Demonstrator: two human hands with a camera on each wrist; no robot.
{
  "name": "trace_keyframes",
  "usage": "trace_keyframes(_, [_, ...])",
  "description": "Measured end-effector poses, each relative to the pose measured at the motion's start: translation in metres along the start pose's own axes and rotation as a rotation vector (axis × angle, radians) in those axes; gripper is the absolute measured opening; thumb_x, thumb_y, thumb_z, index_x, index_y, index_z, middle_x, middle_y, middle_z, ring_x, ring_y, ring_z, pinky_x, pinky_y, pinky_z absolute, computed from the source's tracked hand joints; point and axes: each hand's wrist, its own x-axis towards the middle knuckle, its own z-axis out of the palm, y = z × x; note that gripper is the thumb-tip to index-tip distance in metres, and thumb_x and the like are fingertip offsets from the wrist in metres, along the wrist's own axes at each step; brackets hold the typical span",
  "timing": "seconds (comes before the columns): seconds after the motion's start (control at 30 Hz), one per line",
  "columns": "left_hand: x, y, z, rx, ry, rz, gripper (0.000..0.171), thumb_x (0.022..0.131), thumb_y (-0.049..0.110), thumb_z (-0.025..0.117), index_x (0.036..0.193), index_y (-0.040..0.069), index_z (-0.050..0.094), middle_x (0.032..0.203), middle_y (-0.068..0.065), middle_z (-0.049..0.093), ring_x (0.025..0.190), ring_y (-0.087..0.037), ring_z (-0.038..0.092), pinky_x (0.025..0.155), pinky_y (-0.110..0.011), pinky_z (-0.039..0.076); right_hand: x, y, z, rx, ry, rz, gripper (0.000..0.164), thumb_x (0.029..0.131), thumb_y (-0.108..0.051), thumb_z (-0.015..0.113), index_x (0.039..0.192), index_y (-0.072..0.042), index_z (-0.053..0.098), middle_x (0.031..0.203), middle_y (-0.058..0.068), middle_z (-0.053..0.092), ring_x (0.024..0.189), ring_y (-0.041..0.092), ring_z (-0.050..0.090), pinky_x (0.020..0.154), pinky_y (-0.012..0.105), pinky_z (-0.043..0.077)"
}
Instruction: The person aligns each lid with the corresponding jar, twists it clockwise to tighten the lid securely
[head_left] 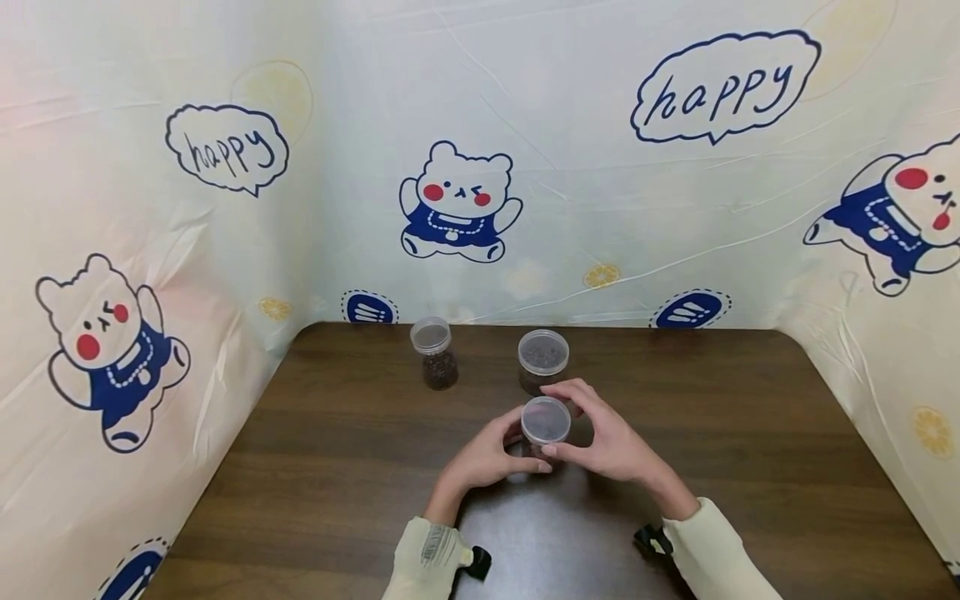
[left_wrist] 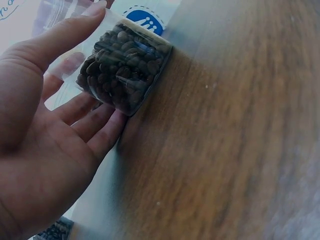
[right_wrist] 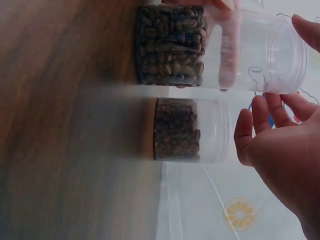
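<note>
A clear plastic jar (head_left: 546, 450), partly filled with dark coffee beans (right_wrist: 170, 45), stands upright on the table between both hands. My left hand (head_left: 483, 454) grips its body, thumb on the near side and fingers behind, as the left wrist view shows. At the top, my right hand (head_left: 611, 437) holds the round translucent lid (head_left: 546, 419) between thumb and fingers. The right wrist view shows the fingers near the lid's rim; part of their contact is hidden. Just behind stands a shorter, wider jar (head_left: 543, 354) of beans, also lidded.
A slim lidded jar (head_left: 439, 368) with dark beans stands at the back left of the brown wooden table (head_left: 337, 475). A printed cloth (head_left: 570, 200) with bears hangs along the back and both sides. Black wrist straps (head_left: 477, 564) show at the sleeves.
</note>
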Motion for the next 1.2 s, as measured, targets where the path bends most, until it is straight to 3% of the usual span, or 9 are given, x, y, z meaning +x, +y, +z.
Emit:
trace_keyframes(0.13, [0.000,0.002,-0.001,0.003,0.002,-0.001,0.078,0.085,0.021,0.090,0.150,0.037,0.051,0.148,0.010,0.061,0.138,-0.013,0.059,0.118,-0.029,0.045,-0.001,-0.009,0.006,-0.025,0.069,0.026,0.069,0.085,-0.029,0.091,0.144,-0.024,0.056,0.134,-0.002,0.058,0.113,0.012,0.058,0.096,0.029,0.050])
trace_keyframes(0.3, [0.000,0.004,-0.002,0.015,-0.008,-0.005,0.077,0.087,0.023,0.089,0.152,0.035,0.050,0.149,0.008,0.060,0.140,-0.015,0.058,0.118,-0.029,0.045,-0.002,-0.029,0.019,-0.162,0.182,0.128,0.068,0.082,-0.035,0.093,0.135,-0.013,0.057,0.126,0.004,0.058,0.111,0.015,0.057,0.095,0.036,0.052])
trace_keyframes(0.43, [0.001,0.004,-0.004,0.022,-0.007,-0.010,0.076,0.088,0.023,0.088,0.153,0.032,0.050,0.149,0.007,0.060,0.140,-0.017,0.058,0.117,-0.029,0.046,-0.002,-0.037,0.023,-0.241,0.214,0.172,0.073,0.081,-0.042,0.092,0.133,-0.009,0.054,0.122,0.006,0.056,0.109,0.017,0.053,0.093,0.040,0.050])
trace_keyframes(0.63, [0.003,0.003,-0.004,0.018,-0.003,-0.010,0.077,0.085,0.022,0.090,0.151,0.033,0.051,0.148,0.009,0.061,0.139,-0.013,0.058,0.118,-0.028,0.045,0.000,-0.024,0.009,-0.103,0.117,0.148,0.083,0.081,-0.039,0.093,0.147,-0.016,0.048,0.133,0.002,0.055,0.119,0.015,0.055,0.100,0.042,0.052])
trace_keyframes(0.8, [0.003,0.002,-0.002,0.008,-0.006,-0.002,0.079,0.085,0.020,0.090,0.152,0.034,0.050,0.149,0.010,0.060,0.139,-0.012,0.058,0.119,-0.030,0.044,0.002,-0.003,-0.002,0.115,0.018,0.066,0.077,0.086,-0.022,0.089,0.152,-0.024,0.050,0.141,0.000,0.055,0.119,0.011,0.055,0.100,0.030,0.051])
trace_keyframes(0.93, [0.002,0.002,-0.001,0.012,-0.006,-0.007,0.079,0.085,0.020,0.090,0.151,0.035,0.050,0.149,0.011,0.060,0.140,-0.012,0.057,0.120,-0.031,0.044,0.002,0.007,-0.002,0.222,0.000,0.014,0.069,0.088,-0.012,0.087,0.149,-0.019,0.055,0.140,0.006,0.057,0.117,0.013,0.057,0.098,0.026,0.052])
trace_keyframes(1.03, [0.002,0.002,0.000,0.011,-0.006,-0.007,0.079,0.085,0.021,0.090,0.151,0.036,0.050,0.149,0.011,0.060,0.139,-0.011,0.058,0.119,-0.031,0.044,0.000,0.005,0.001,0.188,0.029,0.030,0.065,0.087,-0.016,0.088,0.145,-0.022,0.060,0.137,0.004,0.060,0.115,0.011,0.058,0.097,0.028,0.053])
trace_keyframes(1.2, [0.001,0.001,0.000,-0.004,-0.008,-0.004,0.079,0.085,0.021,0.090,0.151,0.037,0.050,0.149,0.011,0.060,0.138,-0.011,0.058,0.118,-0.030,0.045,-0.003,-0.009,0.010,0.035,0.140,0.086,0.061,0.082,-0.027,0.093,0.136,-0.022,0.064,0.127,-0.003,0.063,0.109,0.009,0.058,0.094,0.032,0.052])
